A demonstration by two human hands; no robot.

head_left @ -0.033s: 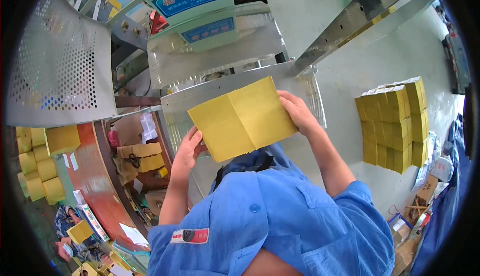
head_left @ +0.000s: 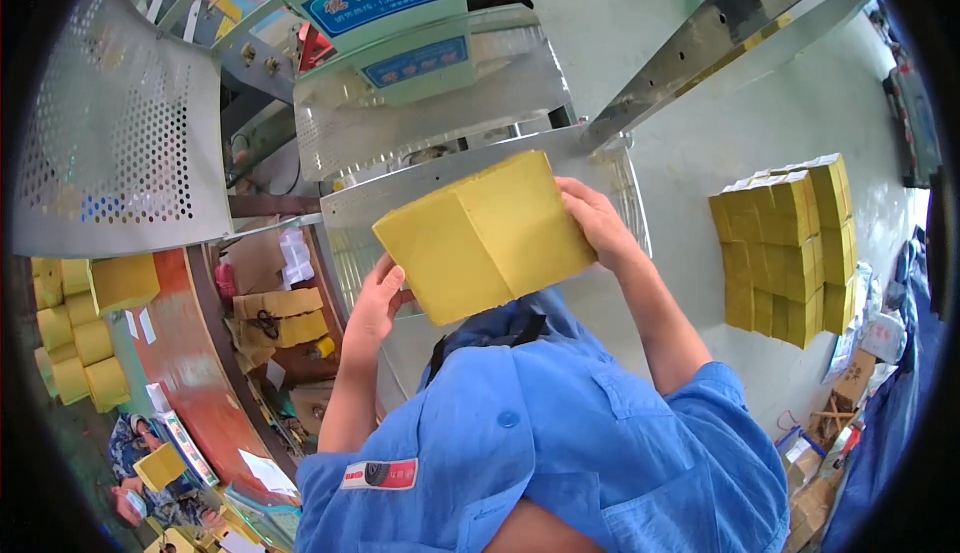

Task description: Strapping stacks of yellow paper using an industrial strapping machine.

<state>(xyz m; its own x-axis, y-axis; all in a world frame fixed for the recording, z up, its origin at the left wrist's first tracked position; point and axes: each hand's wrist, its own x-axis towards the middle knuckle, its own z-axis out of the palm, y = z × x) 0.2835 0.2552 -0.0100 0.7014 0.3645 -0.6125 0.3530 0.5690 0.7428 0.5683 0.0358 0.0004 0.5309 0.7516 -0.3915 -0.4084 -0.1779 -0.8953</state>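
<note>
**A bundle (head_left: 485, 243) gripped at both ends**

The left hand (head_left: 372, 305) grasps the yellow bundle at its left side, thumb against the edge and the other fingers partly hidden beneath. The right hand (head_left: 598, 225) grasps the right side, toward the far corner. The bundle is in front of the blue shirt (head_left: 560, 393), overlapping the near edge of a steel plate (head_left: 343, 208); whether it touches the plate cannot be told.

The sheets could fan or slip if one side were squeezed less than the other, as the grip looks confined to the edges. The crease across the middle might also let it sag, and a far corner could catch on the plate if lowered.

Both elbows are bent. The left forearm runs nearly straight to the far side; the right slants inward, its hand farther out, so the bundle sits askew.

Beyond the plate is a machine's clear cover (head_left: 525, 63). To the right, a pile (head_left: 785, 253) of yellow bundles stands on the floor (head_left: 680, 203); to the left is a red-brown worktop (head_left: 185, 348).
</note>
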